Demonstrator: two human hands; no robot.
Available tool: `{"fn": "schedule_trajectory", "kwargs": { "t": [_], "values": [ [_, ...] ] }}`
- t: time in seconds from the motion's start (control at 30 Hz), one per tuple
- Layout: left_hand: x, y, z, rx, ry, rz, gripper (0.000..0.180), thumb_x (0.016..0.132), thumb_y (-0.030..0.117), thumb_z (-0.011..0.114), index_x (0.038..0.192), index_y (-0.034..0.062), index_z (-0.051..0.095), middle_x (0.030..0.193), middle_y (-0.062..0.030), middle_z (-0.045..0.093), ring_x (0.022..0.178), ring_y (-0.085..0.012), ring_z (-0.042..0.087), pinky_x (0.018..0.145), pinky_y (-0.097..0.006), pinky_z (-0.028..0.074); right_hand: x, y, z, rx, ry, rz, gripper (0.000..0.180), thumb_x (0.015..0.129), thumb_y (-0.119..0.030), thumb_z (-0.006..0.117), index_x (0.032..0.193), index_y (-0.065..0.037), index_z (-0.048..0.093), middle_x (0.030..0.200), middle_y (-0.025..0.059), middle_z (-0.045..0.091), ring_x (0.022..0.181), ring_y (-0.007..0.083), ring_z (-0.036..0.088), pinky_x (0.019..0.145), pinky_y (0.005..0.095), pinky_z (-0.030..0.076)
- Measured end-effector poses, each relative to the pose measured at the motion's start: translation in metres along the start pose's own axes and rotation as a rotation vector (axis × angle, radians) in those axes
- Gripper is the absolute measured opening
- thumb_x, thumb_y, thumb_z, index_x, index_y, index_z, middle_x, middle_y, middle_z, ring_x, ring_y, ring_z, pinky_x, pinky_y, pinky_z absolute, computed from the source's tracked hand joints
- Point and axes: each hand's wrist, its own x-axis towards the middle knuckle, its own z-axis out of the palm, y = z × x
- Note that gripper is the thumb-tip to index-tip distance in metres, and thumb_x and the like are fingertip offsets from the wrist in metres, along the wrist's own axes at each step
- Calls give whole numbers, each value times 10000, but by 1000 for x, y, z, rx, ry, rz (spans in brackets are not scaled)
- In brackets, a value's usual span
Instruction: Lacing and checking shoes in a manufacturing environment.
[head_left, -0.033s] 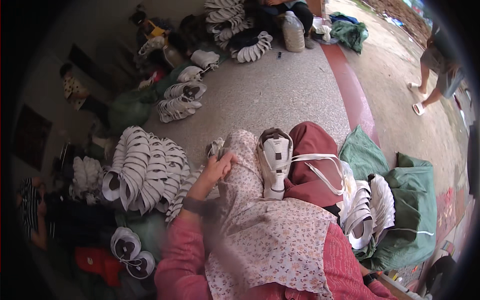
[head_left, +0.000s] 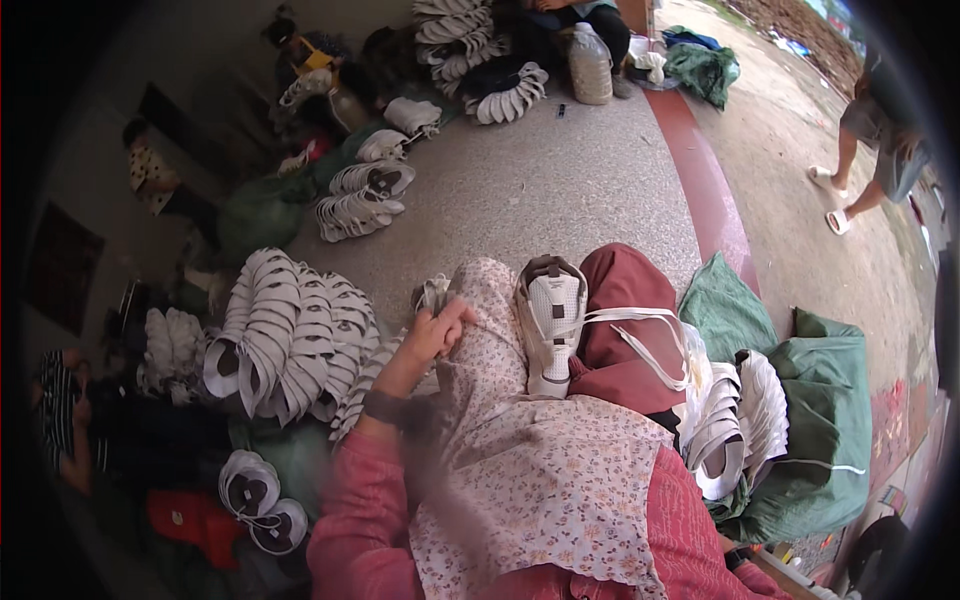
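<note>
Shoe upper [head_left: 552, 318], white mesh with brown trim: located in the lap, between the left knee, covered by floral cloth [head_left: 560, 470], and the maroon trouser leg [head_left: 622, 280]. Long axis: runs fore-and-aft, nearly in line with the thighs. The brown-edged end points away from the body; the narrower pale end points back toward the waist. Which end is the toe cannot be told. White lace [head_left: 655, 345] leads off the right side and loops across the maroon leg.

Left hand [head_left: 432, 335]: rests on the floral cloth at the left knee, fingers pointing inward, apart from the upper. Whether the fingers grip anything cannot be told. A second upper [head_left: 430, 292] sits just beyond this hand; contact cannot be confirmed.

Right hand: outside the visible area, state undetermined; only the wrist band [head_left: 738, 556] shows.

Adjacent items: stacked uppers [head_left: 300, 335] at left; nested uppers [head_left: 722, 420] and a green sack [head_left: 825, 420] at right.
</note>
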Motion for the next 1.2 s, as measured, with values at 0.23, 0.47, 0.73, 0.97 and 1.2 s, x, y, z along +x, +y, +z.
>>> {"fn": "schedule_trajectory", "kwargs": {
  "t": [0.23,0.47,0.73,0.97,1.2],
  "values": [
    [-14,46,4,-406,-156,-33,586,1031,508,406,1046,-39,615,611,47,420,496,-41,380,455,-205,335,9,-54,-66,-321,253,-133,279,839,-306,626,926,-51,696,906,200,693,840,399,670,700,490,519],
    [-27,111,24,-318,-247,181,409,1023,359,510,1034,-34,621,645,33,478,534,-46,440,491,-214,386,2,-269,-213,-116,939,-869,106,872,-65,616,956,-17,658,890,153,665,807,347,652,702,376,514],
    [18,99,50,136,-336,292,225,1003,210,545,1035,24,666,695,34,561,645,-50,517,588,-222,423,27,-428,-182,-628,960,-1224,222,807,-222,704,921,-39,651,1022,122,645,992,298,592,848,425,446],
    [88,53,62,203,-499,124,224,971,249,609,1033,50,689,749,35,622,675,-44,544,621,-216,452,69,-440,-159,-803,676,-957,217,817,-291,679,813,-75,665,731,138,667,777,316,669,823,470,459],
    [102,30,71,230,-437,159,232,949,277,642,971,50,682,741,41,629,650,-42,545,608,-214,449,84,-452,-124,-622,500,-1047,158,837,-190,612,790,-62,691,732,154,667,716,343,683,592,464,539]
  ]
}}
